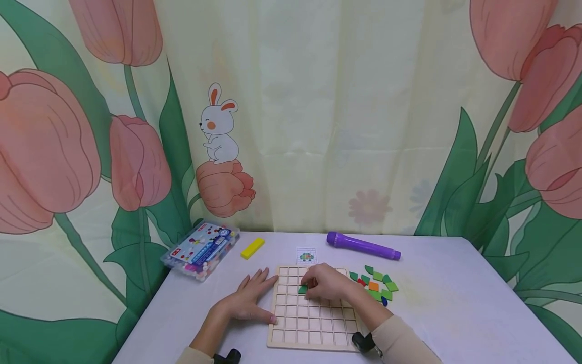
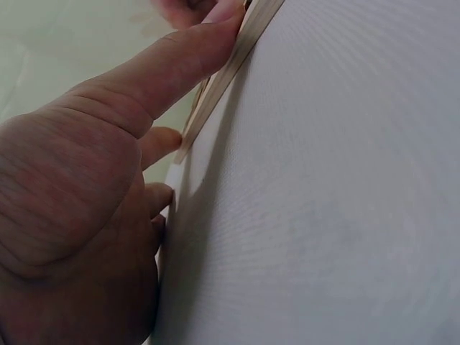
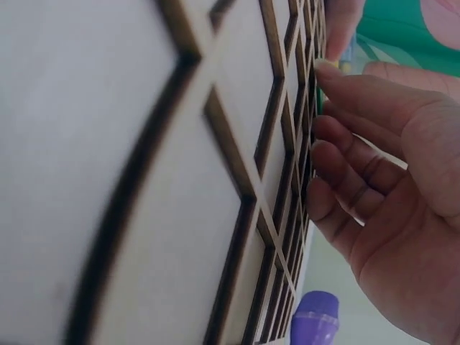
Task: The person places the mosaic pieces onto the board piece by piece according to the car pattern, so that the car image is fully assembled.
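A wooden grid board (image 1: 313, 349) with square cells lies on the white table. My left hand (image 1: 249, 300) rests flat with fingers spread beside it, thumb and index fingertip at its left edge. In the left wrist view, that thumb (image 2: 180, 65) lies along the board's wooden side (image 2: 230, 68). My right hand (image 1: 328, 282) reaches over the upper part of the grid, pinching a small green tile (image 1: 302, 289) between thumb and index finger at a cell. From the right wrist, the curled fingers (image 3: 345, 176) show close over the grid, a sliver of green at the fingertips.
Right of the board lie several loose tiles, green, red, blue and an orange one (image 1: 374, 286). A picture card (image 1: 306, 256) lies behind the board. Farther back are a purple microphone-shaped object (image 1: 364, 246), a yellow block (image 1: 252, 248) and a clear plastic case (image 1: 200, 250).
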`<state>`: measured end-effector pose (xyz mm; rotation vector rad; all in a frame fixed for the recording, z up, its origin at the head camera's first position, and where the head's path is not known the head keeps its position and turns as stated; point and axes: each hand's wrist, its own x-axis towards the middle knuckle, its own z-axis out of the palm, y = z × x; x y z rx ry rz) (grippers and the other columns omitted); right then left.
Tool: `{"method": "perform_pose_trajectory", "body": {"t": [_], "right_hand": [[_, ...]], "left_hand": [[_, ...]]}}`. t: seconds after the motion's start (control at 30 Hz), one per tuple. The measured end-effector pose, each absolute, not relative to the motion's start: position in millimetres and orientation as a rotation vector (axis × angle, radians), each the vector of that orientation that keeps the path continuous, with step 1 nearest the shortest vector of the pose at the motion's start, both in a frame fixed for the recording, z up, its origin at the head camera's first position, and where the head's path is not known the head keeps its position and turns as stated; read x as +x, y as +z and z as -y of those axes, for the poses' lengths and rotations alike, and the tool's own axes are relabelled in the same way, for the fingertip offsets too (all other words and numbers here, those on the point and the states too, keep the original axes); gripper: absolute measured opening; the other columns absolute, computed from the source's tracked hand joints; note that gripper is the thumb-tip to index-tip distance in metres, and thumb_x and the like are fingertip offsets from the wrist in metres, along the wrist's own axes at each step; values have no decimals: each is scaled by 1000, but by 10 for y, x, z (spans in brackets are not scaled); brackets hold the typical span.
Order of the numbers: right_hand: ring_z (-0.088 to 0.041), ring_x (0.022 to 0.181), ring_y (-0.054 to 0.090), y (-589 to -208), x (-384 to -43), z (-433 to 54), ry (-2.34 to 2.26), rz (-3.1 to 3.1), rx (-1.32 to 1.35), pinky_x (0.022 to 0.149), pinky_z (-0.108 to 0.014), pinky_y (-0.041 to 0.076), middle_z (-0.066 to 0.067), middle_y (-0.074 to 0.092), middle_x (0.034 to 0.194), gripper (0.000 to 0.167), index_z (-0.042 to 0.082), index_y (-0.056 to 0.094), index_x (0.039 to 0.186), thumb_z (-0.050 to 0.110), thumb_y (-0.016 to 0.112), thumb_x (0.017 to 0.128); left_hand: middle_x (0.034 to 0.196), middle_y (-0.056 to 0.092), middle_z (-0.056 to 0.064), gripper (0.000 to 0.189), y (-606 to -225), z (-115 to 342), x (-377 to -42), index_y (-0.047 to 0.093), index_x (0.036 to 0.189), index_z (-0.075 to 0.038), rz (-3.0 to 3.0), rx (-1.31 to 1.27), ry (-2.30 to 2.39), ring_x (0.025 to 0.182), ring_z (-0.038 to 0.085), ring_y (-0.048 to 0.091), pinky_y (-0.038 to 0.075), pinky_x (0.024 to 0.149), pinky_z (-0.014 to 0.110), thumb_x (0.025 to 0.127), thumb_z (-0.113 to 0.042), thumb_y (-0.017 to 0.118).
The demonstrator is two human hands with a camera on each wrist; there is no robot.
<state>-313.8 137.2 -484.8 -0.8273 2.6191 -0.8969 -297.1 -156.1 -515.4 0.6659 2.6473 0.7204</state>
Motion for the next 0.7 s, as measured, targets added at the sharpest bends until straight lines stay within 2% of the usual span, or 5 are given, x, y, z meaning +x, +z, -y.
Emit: {"method": "perform_pose_trajectory", "body": {"t": [0.13,0.33,0.53,0.7], "right_hand": [[-9,79,59,-4827,-3121,-1426,-955,-2626,-861,70,-23,50,6,69,92,31,10,77,118,17,83,88],[-10,83,61,-4759,-3045,-1583,-1105,-2703,-928,70,-23,52,-7,73,103,35,3,73,122,14,81,90],[-10,85,62,-4697,-2952,-1821,-1214,-2779,-834,69,-23,54,-13,74,111,36,6,73,124,20,81,91],[-10,88,62,-4675,-2941,-2008,-1249,-2851,-681,73,-25,54,-11,74,115,34,13,74,123,21,81,91]], "left_hand": [[175,15,17,112,-5139,1559,-2956,33,164,-25,-2644,665,724,163,39,6,0,128,66,74,-70,82],[175,15,17,114,-5134,1548,-2952,32,165,-23,-2648,672,728,163,40,6,0,128,67,73,-69,83],[175,14,16,116,-5157,1548,-2955,31,165,-27,-2656,698,726,163,39,6,0,128,67,71,-72,83],[175,13,17,111,-5165,1560,-2966,35,163,-31,-2657,695,721,163,39,5,-1,128,67,72,-71,83]]}}
